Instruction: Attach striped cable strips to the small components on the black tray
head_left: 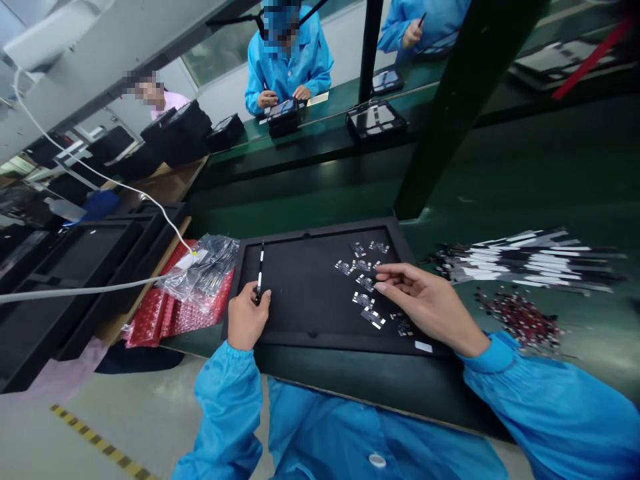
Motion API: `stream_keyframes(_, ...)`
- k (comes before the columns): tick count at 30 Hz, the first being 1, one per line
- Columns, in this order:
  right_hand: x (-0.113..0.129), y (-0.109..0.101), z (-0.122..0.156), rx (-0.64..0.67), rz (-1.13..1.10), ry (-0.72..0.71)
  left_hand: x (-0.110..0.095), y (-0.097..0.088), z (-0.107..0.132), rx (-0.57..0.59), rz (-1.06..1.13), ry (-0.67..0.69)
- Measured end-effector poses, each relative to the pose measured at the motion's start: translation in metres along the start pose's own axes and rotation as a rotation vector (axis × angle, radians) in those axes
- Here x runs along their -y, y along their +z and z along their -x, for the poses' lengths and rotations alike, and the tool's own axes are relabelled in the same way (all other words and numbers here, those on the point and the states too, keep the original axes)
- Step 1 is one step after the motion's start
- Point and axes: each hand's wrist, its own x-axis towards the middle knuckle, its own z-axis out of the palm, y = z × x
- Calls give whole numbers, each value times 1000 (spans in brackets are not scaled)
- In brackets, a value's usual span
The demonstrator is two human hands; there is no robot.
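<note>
pinching a black-and-white strip (pixel 261 270) upright in the left hand (pixel 249 315), braced on the black tray (pixel 325 230); right hand (pixel 427 300) narrowly curled over spread small tags (pixel 365 283), hold unclear.

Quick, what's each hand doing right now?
Left hand: closed, holding a thin black-and-white strip upright.
Right hand: open, fingers extended beside small flat parts, nothing visibly held.
</note>
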Motion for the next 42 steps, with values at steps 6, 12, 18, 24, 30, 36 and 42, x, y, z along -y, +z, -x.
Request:
stream_keyframes(6, 1, 2, -2, -5, -18, -31, -5, -12, -5, -90, -377, 26)
stream_keyframes(12, 9, 3, -8, -42, -64, -84, -71, 4, -19, 98, -43, 494)
stream_keyframes(18, 28, -72, -18, -260, 452, -312, -143, 40, -45, 609, 14, 827)
stream_keyframes(24, 5, -134, -27, 15, 1017, -63, -145, 53, -60, 716, 165, 855)
stream_keyframes(30, -20, -133, -34, 131, 998, -72, -135, 57, -56, 848, 256, 862)
stream_keyframes(36, -34, -138, -36, 144, 1061, -47, -137, 62, -50, 831, 193, 896)
stream_keyframes(42, -28, -136, -34, 156, 974, -95, -137, 63, -50, 834, 197, 898)
